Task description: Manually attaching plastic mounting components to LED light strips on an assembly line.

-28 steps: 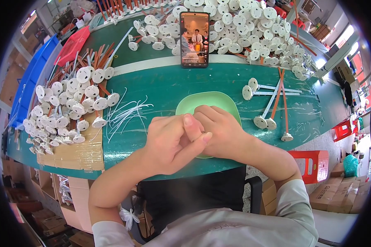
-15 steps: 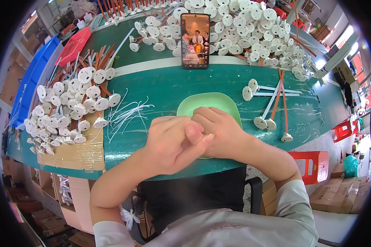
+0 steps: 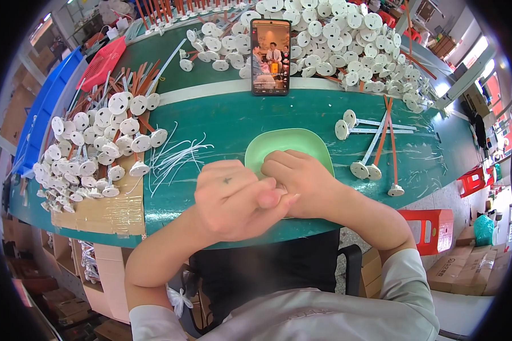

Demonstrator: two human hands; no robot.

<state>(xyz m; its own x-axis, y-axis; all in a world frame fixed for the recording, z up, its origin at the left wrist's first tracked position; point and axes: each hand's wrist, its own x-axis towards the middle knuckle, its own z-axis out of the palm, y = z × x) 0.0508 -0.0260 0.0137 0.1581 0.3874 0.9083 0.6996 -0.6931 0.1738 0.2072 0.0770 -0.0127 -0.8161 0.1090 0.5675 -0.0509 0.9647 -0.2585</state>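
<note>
My left hand (image 3: 233, 199) and my right hand (image 3: 301, 182) meet in front of me, over the near part of a light green plastic tray (image 3: 287, 139). Both are closed, with curled fingers touching at the middle. The left thumb and a fingertip stick out toward the right hand. Whatever lies between the fingers is hidden or too small to name. To the left of the hands, several thin white strands (image 3: 179, 156) lie loose on the green tabletop (image 3: 222, 113). On the right rest a few brown and whitish strips (image 3: 375, 145) with round white ends.
A heap of white disc-ended strips (image 3: 111, 149) covers cardboard (image 3: 119, 213) at left; a larger heap (image 3: 335, 42) fills the back right. Between them a phone (image 3: 271, 57) stands upright. Blue (image 3: 48, 108) and pink (image 3: 102, 62) bins line the left edge. A red stool (image 3: 438, 230) stands at right.
My left hand has turned and shifted slightly left, its back now more visible. My right hand has barely moved. The things on the table look the same.
</note>
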